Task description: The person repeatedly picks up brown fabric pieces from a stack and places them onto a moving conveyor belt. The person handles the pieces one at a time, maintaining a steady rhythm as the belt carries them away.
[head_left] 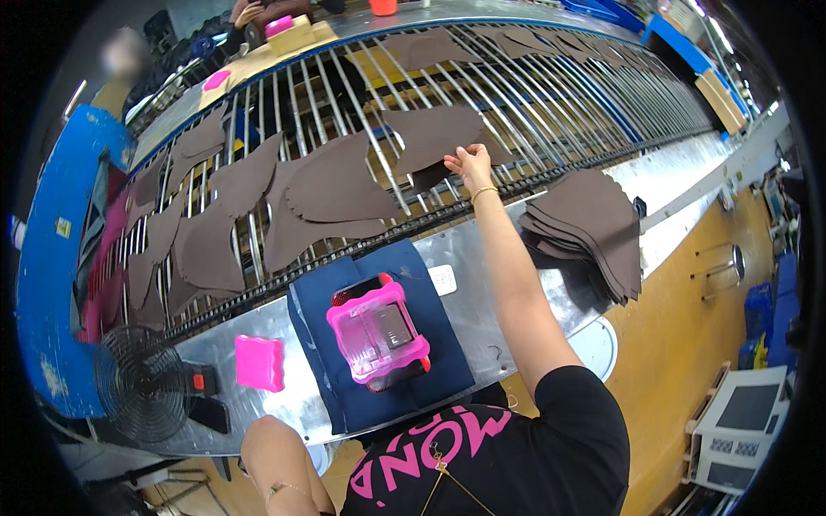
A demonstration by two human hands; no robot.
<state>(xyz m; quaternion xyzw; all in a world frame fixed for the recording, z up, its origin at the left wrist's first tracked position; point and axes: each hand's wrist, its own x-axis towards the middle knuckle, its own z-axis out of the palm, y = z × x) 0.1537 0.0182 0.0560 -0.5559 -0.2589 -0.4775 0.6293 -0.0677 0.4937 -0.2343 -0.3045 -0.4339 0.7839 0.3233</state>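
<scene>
Right hand (469, 161) pinching brown cut piece (434, 136) on roller conveyor (551, 103), arm outstretched

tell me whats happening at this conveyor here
A person reaches the right hand out over a roller conveyor and pinches the edge of a brown cut piece. More brown pieces lie along the rollers, with a stack at the right. The left hand is out of view. A pink stamp-like tool sits on a blue cloth.

Right hand (469, 161) pinching brown cut piece (434, 135) on roller conveyor (551, 103) (left hand hidden).
</scene>
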